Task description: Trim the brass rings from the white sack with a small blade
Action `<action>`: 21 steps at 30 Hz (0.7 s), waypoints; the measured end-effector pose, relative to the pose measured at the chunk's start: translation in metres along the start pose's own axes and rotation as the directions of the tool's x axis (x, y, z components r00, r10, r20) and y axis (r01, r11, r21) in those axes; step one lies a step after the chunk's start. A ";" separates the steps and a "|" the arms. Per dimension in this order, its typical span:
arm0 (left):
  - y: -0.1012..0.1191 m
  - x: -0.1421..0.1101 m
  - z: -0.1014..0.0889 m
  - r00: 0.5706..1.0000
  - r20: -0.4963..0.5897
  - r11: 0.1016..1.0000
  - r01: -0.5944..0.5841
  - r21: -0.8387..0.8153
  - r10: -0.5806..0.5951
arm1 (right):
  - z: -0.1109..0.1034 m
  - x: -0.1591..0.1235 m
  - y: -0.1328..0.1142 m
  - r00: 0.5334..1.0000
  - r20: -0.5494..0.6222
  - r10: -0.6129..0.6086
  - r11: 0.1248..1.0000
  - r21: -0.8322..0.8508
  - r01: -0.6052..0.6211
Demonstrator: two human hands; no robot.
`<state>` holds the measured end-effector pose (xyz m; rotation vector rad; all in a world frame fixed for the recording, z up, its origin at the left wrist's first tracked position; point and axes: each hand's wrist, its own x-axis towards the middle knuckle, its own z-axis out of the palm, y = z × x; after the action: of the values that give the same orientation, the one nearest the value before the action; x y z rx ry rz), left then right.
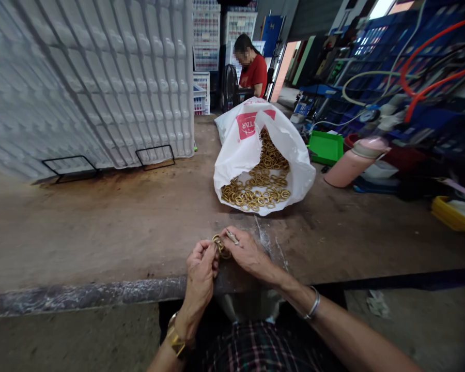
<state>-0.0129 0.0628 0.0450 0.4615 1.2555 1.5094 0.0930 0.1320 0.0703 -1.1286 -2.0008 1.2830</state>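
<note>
My left hand [200, 268] and my right hand [248, 253] meet at the near edge of a worn brown workbench [120, 222]. Both are closed in a pinch around a small bunch of brass rings [220, 246]. The right hand's fingers also grip a small pale metal piece [232, 237] beside the rings. A gold watch sits on my left wrist and a silver bangle on my right. Beyond my hands lies an open white plastic bag [240, 155] on its side, with several brass rings [259, 186] spilling toward its mouth.
Stacked white moulded trays [93, 77] lean at the back left. A person in a red shirt [253, 70] stands far behind the bag. A green bin [326, 147], a pink bottle [352, 163], a yellow tray [451, 214] and hoses crowd the right side.
</note>
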 end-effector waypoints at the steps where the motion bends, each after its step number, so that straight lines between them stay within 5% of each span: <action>1: 0.000 0.000 0.000 1.000 -0.012 1.000 -0.009 0.001 0.009 | 0.002 0.000 0.002 1.000 0.003 0.029 0.999 0.038 -0.029; 9: 0.004 -0.006 0.001 0.996 -0.017 0.986 -0.088 0.142 0.091 | 0.009 0.002 0.006 0.985 0.083 0.149 0.964 0.210 -0.163; 21: 0.004 -0.010 -0.007 0.992 0.098 0.989 0.060 0.133 -0.073 | 0.010 -0.001 -0.008 0.995 0.048 0.083 0.996 0.007 -0.084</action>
<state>-0.0170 0.0515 0.0487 0.5692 1.2802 1.3365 0.0826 0.1247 0.0736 -1.1993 -1.9988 1.3717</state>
